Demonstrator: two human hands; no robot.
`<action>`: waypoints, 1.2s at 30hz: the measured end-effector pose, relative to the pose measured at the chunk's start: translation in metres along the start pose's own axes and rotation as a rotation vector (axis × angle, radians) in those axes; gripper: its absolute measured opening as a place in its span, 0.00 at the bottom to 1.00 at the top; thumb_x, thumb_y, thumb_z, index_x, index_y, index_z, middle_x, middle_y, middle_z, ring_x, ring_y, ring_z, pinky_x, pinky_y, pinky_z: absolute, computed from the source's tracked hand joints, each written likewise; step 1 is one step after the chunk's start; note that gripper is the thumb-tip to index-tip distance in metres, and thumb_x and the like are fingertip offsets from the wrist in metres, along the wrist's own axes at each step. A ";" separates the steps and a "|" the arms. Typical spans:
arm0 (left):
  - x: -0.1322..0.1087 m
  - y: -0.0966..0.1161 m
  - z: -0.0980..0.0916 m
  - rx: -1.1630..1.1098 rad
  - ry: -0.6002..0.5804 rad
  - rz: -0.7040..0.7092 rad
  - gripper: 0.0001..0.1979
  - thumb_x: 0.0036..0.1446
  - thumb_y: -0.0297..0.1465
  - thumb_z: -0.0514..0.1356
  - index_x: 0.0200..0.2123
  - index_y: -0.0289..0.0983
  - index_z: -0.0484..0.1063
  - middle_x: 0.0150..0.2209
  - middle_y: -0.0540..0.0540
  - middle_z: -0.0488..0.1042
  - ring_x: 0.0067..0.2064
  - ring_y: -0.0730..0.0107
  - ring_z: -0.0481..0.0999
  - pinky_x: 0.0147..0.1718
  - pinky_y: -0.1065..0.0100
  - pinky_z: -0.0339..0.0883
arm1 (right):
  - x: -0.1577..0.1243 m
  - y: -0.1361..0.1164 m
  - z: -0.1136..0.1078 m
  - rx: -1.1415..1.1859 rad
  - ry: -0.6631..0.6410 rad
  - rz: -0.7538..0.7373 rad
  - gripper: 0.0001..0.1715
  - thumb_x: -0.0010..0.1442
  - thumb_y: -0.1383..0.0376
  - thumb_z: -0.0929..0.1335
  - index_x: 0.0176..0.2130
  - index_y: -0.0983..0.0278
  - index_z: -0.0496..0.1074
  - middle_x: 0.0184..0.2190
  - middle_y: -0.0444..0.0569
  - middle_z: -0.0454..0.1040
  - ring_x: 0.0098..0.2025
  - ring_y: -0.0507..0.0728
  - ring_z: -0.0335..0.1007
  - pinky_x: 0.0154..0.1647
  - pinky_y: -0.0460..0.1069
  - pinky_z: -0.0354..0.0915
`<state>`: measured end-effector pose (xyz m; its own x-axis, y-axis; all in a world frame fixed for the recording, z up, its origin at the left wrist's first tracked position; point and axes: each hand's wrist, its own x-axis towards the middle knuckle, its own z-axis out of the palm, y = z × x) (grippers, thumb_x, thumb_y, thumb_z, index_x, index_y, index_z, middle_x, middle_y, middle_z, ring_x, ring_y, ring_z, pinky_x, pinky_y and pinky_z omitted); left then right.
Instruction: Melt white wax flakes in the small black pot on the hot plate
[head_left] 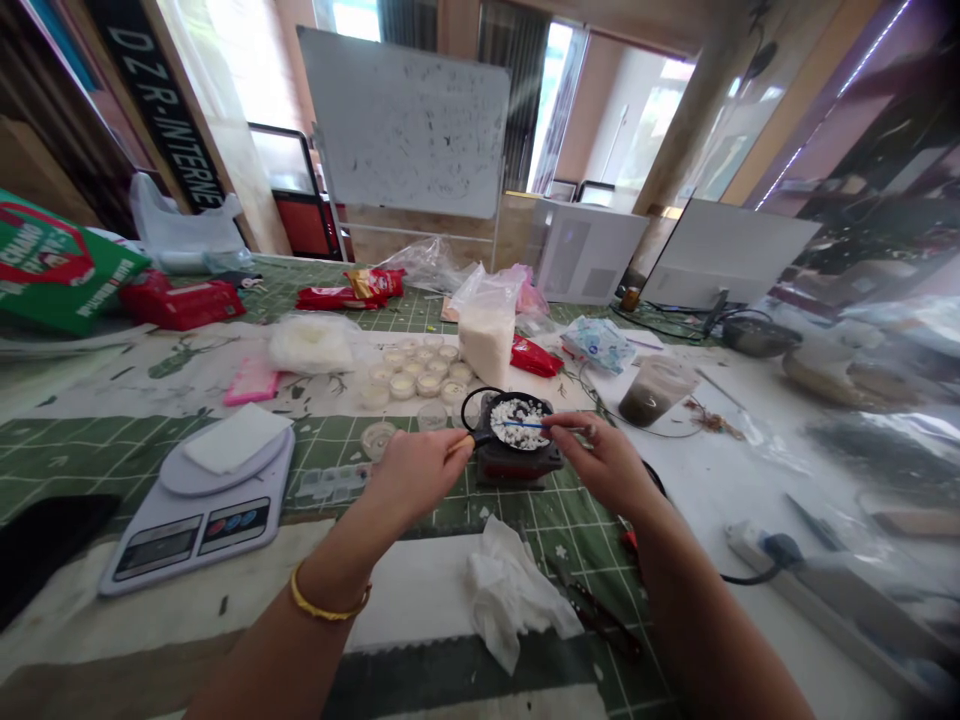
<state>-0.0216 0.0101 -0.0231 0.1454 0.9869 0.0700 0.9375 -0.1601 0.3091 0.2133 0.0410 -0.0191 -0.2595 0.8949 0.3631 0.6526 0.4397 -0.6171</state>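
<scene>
Head view: take the small black pan (522, 446) as the dial centre, with 12 o'clock pointing away from the person. The pan sits on a compact dark heater-like base (517, 470) on the green gridded tablecloth (315, 440) and contains loose white pieces (514, 410). The left hand (418, 470), at 8 o'clock, has its fingers closed around the pan's handle (a wood-coloured section shows at the fingertips). The right hand (600, 455), at 4 o'clock, pinches a thin blue stick (525, 425) between thumb and fingers; the stick extends over the pan among the white pieces. At 10 o'clock, near the pan, stands a cluster of small round clear containers (416, 380), several with pale contents. At 11 o'clock stands a clear bag of white granules (484, 342); a red packet (536, 356) lies just beside it, between 12 and 1 o'clock. Between 2 and 3 o'clock, a clear cup (654, 390) holds dark material. At 4 o'clock, well apart from the pan, lies a white power strip (840, 595) with a black plug (781, 550) inserted. At 6 o'clock lies a crumpled white tissue (514, 590). Between 8 and 9 o'clock, a digital scale (202, 505) supports a flat white sheet (238, 438).
</scene>
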 end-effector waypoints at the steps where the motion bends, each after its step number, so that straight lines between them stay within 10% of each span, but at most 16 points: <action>1: 0.000 0.000 0.000 0.005 0.000 -0.003 0.19 0.61 0.40 0.44 0.41 0.44 0.73 0.31 0.50 0.77 0.34 0.66 0.74 0.29 0.69 0.53 | 0.001 0.002 0.000 0.006 0.048 0.039 0.16 0.58 0.58 0.62 0.39 0.62 0.74 0.34 0.50 0.77 0.38 0.57 0.72 0.41 0.52 0.64; 5: 0.000 -0.001 -0.001 0.015 -0.012 -0.002 0.19 0.61 0.40 0.44 0.42 0.43 0.73 0.32 0.49 0.78 0.34 0.66 0.74 0.29 0.69 0.53 | 0.005 0.011 0.002 0.023 0.183 0.084 0.17 0.58 0.57 0.62 0.42 0.63 0.72 0.34 0.50 0.77 0.37 0.57 0.72 0.41 0.52 0.64; 19: -0.001 -0.001 0.001 -0.012 0.004 0.006 0.19 0.61 0.40 0.44 0.41 0.44 0.73 0.31 0.49 0.78 0.33 0.66 0.74 0.29 0.69 0.53 | -0.002 -0.002 -0.003 0.016 0.032 0.012 0.14 0.58 0.59 0.62 0.38 0.62 0.74 0.33 0.49 0.77 0.38 0.57 0.72 0.41 0.51 0.64; 25: -0.001 -0.001 0.000 0.002 0.000 0.009 0.18 0.61 0.40 0.45 0.41 0.44 0.73 0.31 0.49 0.78 0.32 0.67 0.74 0.28 0.69 0.52 | 0.002 0.006 -0.013 -0.154 0.234 0.091 0.15 0.57 0.59 0.62 0.37 0.62 0.74 0.30 0.49 0.77 0.35 0.58 0.71 0.38 0.52 0.63; 36: -0.002 0.000 0.000 0.001 -0.004 0.002 0.19 0.61 0.40 0.44 0.41 0.44 0.73 0.33 0.49 0.78 0.33 0.67 0.74 0.29 0.69 0.53 | -0.002 0.000 -0.004 -0.066 0.060 0.032 0.15 0.57 0.59 0.62 0.39 0.62 0.74 0.34 0.50 0.77 0.38 0.58 0.72 0.40 0.53 0.64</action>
<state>-0.0222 0.0085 -0.0230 0.1491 0.9866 0.0668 0.9375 -0.1625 0.3077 0.2170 0.0384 -0.0167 -0.1956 0.9015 0.3862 0.7058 0.4028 -0.5828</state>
